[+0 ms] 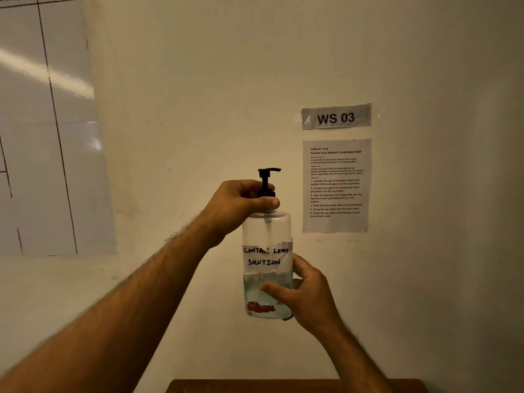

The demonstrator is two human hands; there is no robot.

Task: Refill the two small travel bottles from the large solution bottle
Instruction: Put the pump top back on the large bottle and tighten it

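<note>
You held the large solution bottle [266,268] upright in the air before the wall, right hand [307,296] wrapped round its lower body, left hand [243,202] gripping the pump cap [266,184], apparently unscrewing it; next you needed steady twisting without tilting.

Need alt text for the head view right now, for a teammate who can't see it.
A person holds the clear solution bottle upright in the air before a wall, left hand gripping its black pump cap, right hand curled round its liquid-filled base.
</note>
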